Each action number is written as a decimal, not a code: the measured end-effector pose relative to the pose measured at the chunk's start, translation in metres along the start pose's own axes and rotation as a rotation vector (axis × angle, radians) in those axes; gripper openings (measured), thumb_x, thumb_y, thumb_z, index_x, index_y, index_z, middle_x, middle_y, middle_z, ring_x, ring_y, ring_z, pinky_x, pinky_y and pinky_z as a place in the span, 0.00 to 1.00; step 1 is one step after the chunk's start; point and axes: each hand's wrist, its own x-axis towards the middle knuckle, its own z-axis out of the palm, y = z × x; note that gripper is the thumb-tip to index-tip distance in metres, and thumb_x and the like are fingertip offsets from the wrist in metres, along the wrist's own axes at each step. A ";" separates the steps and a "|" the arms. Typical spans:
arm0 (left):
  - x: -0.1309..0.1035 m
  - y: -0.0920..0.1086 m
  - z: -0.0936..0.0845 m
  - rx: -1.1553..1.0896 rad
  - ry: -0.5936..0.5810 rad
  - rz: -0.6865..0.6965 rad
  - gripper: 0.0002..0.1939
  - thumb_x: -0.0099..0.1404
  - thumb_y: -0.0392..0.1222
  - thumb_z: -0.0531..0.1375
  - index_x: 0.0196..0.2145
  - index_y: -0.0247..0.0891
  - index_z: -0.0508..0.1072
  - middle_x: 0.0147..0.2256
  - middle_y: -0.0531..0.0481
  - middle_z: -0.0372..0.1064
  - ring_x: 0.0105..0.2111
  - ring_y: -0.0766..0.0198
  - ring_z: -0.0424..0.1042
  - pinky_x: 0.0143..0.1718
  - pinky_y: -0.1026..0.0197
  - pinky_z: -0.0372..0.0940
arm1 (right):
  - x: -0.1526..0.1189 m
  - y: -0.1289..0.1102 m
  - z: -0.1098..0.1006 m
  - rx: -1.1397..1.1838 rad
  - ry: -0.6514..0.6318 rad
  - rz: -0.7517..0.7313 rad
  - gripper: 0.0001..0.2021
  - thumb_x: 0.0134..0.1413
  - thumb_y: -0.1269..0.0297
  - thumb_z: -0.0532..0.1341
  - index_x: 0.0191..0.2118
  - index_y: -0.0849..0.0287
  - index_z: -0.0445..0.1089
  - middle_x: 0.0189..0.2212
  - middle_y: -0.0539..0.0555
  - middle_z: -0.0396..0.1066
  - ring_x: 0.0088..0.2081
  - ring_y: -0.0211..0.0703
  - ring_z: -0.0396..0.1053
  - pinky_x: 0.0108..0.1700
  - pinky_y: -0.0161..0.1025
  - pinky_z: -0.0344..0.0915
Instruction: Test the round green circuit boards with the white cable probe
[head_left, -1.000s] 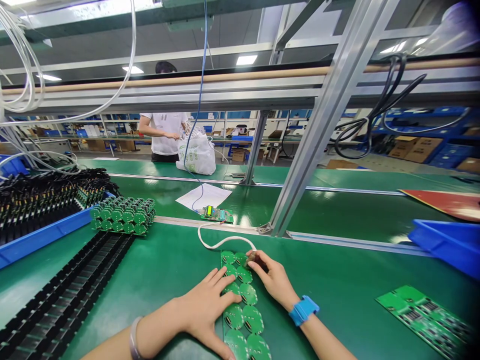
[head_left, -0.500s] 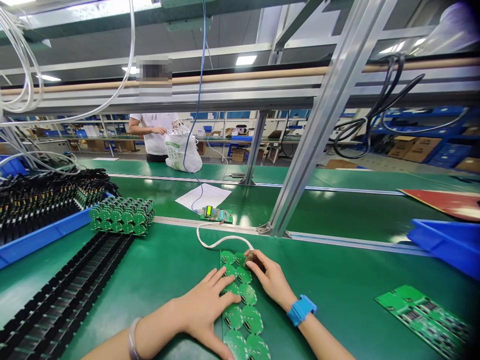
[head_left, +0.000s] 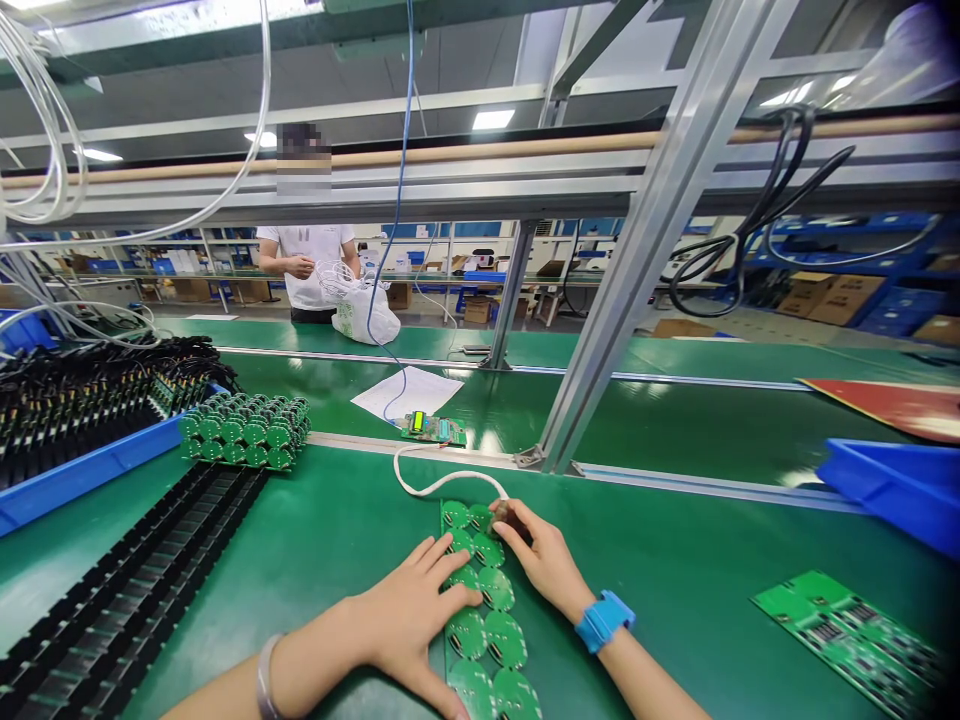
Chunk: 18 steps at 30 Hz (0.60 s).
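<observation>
A panel of round green circuit boards (head_left: 505, 640) lies lengthwise on the green bench in front of me. My left hand (head_left: 416, 615) rests over its left side, fingers spread across the discs. At the far end, my right hand (head_left: 541, 552) pinches a small brownish connector block (head_left: 501, 514) on a white cable (head_left: 435, 487), held against an upper disc; its underside is hidden. That cable leads back to a small test board (head_left: 433, 428) with a lit yellow-green display. A blue wristband (head_left: 604, 621) is on my right wrist.
Stacked round boards (head_left: 244, 432) stand at the left by black slotted strips (head_left: 142, 590) and a blue bin (head_left: 97, 460) of wired parts. A metal post (head_left: 630, 240) rises ahead. At right are a blue tray (head_left: 892, 490) and a rectangular circuit board (head_left: 851, 630). Across the bench, a person (head_left: 307, 265) handles a white bag.
Both my hands and the panel stay in place. Across the bench, the person's hands have shifted at the white bag, whose top has sunk lower, with white cable loops showing above it.
</observation>
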 end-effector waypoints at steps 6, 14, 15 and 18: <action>0.000 0.001 -0.002 -0.003 -0.016 -0.007 0.58 0.45 0.76 0.63 0.64 0.38 0.57 0.68 0.32 0.40 0.66 0.31 0.35 0.64 0.33 0.34 | 0.000 0.001 0.001 -0.005 -0.011 0.004 0.11 0.62 0.56 0.54 0.41 0.56 0.68 0.31 0.53 0.75 0.31 0.46 0.72 0.36 0.39 0.69; 0.000 0.003 -0.002 0.011 -0.031 -0.022 0.58 0.46 0.77 0.63 0.64 0.37 0.56 0.68 0.32 0.39 0.66 0.32 0.34 0.64 0.34 0.33 | -0.001 0.001 0.000 -0.006 -0.017 -0.003 0.10 0.62 0.57 0.54 0.41 0.56 0.67 0.31 0.53 0.74 0.31 0.46 0.72 0.36 0.38 0.68; 0.000 0.003 -0.001 0.013 -0.033 -0.024 0.58 0.46 0.77 0.63 0.64 0.37 0.56 0.68 0.32 0.39 0.66 0.32 0.34 0.64 0.34 0.33 | -0.001 0.001 0.000 -0.006 -0.020 -0.004 0.10 0.62 0.57 0.54 0.41 0.56 0.67 0.31 0.53 0.74 0.31 0.46 0.72 0.36 0.38 0.68; 0.000 0.002 -0.001 0.014 -0.032 -0.024 0.58 0.46 0.77 0.62 0.64 0.37 0.57 0.67 0.31 0.39 0.67 0.33 0.34 0.64 0.34 0.33 | -0.001 0.002 0.000 -0.005 -0.023 -0.004 0.10 0.63 0.57 0.54 0.41 0.56 0.67 0.31 0.53 0.74 0.31 0.45 0.71 0.36 0.38 0.68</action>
